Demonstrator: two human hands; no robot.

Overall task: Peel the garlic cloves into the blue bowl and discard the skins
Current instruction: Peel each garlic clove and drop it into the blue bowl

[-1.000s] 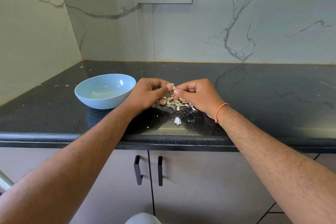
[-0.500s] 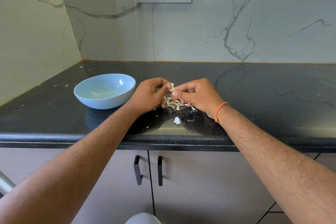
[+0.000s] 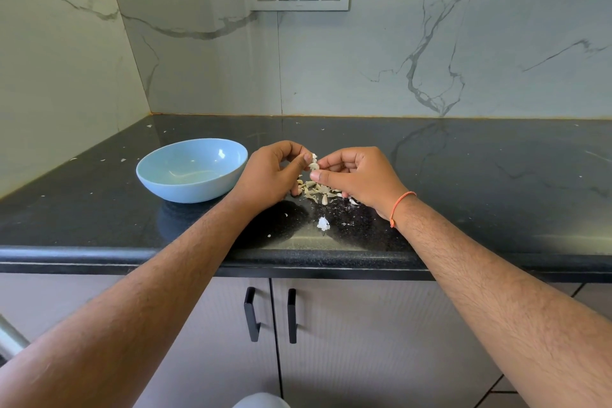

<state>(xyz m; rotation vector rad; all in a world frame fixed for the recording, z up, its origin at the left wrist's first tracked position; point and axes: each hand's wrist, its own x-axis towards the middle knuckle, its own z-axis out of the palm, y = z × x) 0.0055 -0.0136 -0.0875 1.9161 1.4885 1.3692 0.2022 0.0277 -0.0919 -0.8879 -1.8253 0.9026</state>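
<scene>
Blue bowl point(image 3: 192, 172) holds no cloves; both my hands point(image 3: 359, 177) pinch one garlic clove point(image 3: 313, 163), long axis upright.

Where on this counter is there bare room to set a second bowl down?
The black counter right of the right hand is bare. It is crowded between the blue bowl and that hand, where garlic skins lie.
</scene>
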